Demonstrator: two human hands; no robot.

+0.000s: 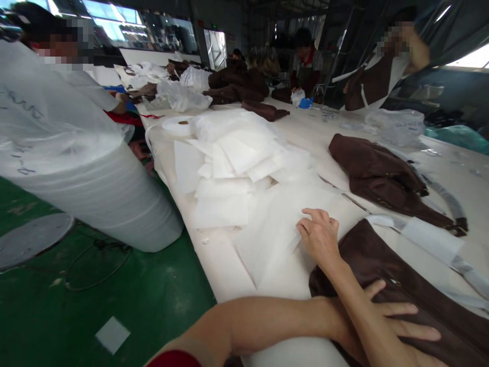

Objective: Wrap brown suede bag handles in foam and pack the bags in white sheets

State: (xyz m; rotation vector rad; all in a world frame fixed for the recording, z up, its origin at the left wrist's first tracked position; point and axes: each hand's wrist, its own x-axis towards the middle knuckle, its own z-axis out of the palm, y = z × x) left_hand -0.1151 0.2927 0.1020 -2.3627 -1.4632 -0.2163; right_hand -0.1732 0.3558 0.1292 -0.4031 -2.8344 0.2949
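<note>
Your left hand (405,329) lies open, fingers spread, on the dark-brown soft bag (367,252) on the white counter (221,262), right hand (320,235) half-curled at the thin translucent white sheet (269,237), can't tell if gripping it.

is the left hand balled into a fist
No, the left hand rests on the brown bag with its fingers spread.
</note>
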